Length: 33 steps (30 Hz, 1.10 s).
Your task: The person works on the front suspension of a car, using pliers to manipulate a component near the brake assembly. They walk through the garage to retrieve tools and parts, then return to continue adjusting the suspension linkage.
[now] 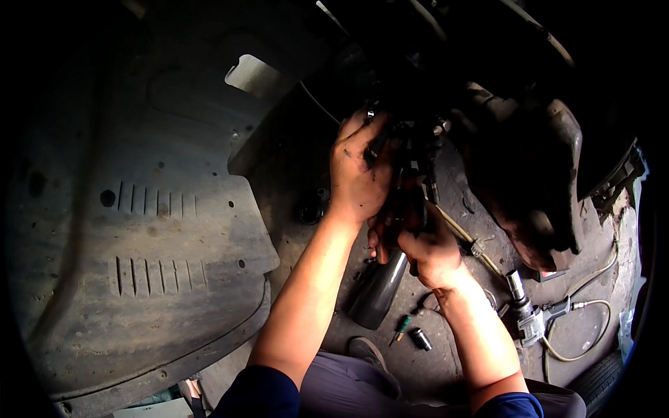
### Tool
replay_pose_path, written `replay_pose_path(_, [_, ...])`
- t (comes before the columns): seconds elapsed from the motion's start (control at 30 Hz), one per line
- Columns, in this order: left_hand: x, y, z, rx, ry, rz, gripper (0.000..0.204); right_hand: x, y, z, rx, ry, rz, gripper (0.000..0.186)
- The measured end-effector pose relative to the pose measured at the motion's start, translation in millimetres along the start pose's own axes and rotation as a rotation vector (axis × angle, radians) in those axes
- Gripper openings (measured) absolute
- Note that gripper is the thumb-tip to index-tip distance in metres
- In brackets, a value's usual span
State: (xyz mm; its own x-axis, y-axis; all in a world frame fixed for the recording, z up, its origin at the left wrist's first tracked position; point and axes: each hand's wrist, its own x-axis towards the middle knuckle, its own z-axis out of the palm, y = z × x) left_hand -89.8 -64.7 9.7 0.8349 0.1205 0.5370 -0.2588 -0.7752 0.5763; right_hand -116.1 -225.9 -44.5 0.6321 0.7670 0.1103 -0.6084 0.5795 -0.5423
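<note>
Both of my hands are raised among dark, poorly lit metal parts (417, 150) in the middle of the view. Curled at the upper left of these parts is my left hand (359, 167), near a small shiny fitting (371, 113); shadow hides what its fingers hold. Lower and to the right, my right hand (433, 254) is closed, its fingers wrapped about something dark that I cannot make out. Just below it a smooth black tapered cylinder (380, 296) slants down to the left. Whether the right hand touches this cylinder cannot be told.
A large slotted panel (160, 230) fills the left side. On the floor lie a green-handled screwdriver (402, 326), a metal socket (421, 339) and an air impact wrench (531, 324) with its hose (598, 345). Dark bulky metalwork (529, 181) overhangs the right; a tyre (601, 380) is at lower right.
</note>
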Motion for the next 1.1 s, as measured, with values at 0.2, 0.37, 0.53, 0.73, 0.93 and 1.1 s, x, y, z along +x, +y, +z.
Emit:
replay_pose_path(0.2, [0, 2, 1, 0.029, 0.010, 0.037, 0.031, 0, 1, 0, -0.015, 0.023, 0.002, 0.033])
replay_pose_path(0.37, [-1, 2, 5, 0.001, 0.064, 0.009, 0.028, 1, -1, -7, -0.033, -0.019, 0.012, 0.038])
replay_pose_path(0.53, [0, 10, 0, 0.088, 0.045, 0.026, 0.034, -4, -17, -25, -0.166, -0.093, 0.116, 0.048])
replay_pose_path(0.73, [2, 28, -12, 0.245, 0.028, 0.086, 0.046, -32, -38, -50, -0.401, -0.194, 0.274, 0.061])
replay_pose_path(0.93, [5, 35, -10, 0.353, 0.084, 0.125, 0.043, -56, -33, -54, -0.187, -0.146, 0.154, 0.045])
replay_pose_path(1.1, [9, 42, -12, 0.310, 0.051, 0.070, 0.039, -62, -41, -56, -0.271, -0.088, 0.158, 0.052])
